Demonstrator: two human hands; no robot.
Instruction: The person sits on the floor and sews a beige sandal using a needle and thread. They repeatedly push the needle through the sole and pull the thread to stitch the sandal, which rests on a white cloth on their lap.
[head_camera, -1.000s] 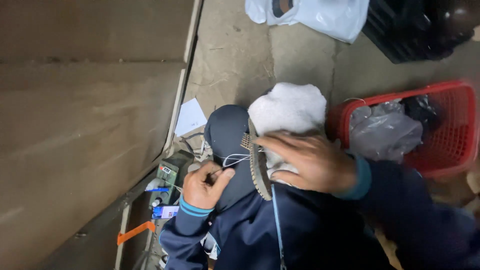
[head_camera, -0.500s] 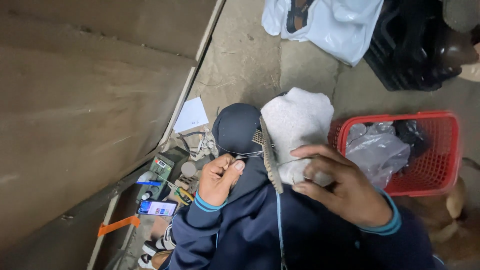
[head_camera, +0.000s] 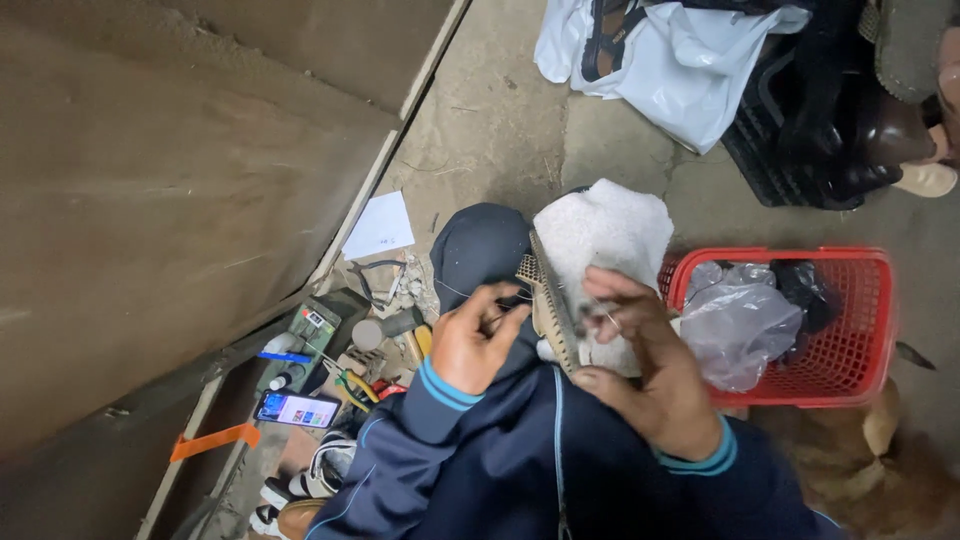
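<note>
A white shoe (head_camera: 608, 228) with a tan ridged sole (head_camera: 549, 312) rests on edge on my knee, which is covered in dark blue cloth (head_camera: 480, 245). My right hand (head_camera: 650, 372) grips the shoe's upper from the right, fingers curled on it beside the sole. My left hand (head_camera: 476, 340) is pinched at the sole's left edge. A thin pale thread (head_camera: 452, 291) runs from its fingers across the dark cloth. Whether a needle is in that pinch is hidden.
A red plastic basket (head_camera: 780, 256) with clear and black bags stands at the right. Left of my knee lie hand tools (head_camera: 372, 340), a lit phone (head_camera: 297, 408) and a white paper (head_camera: 380, 226). A white bag (head_camera: 660, 70) and black crate (head_camera: 790, 150) sit behind. A wooden panel (head_camera: 170, 200) fills the left.
My right hand slid from across the top of the shoe down to its right side. My left hand rose to the sole's edge, drawing the thread in.
</note>
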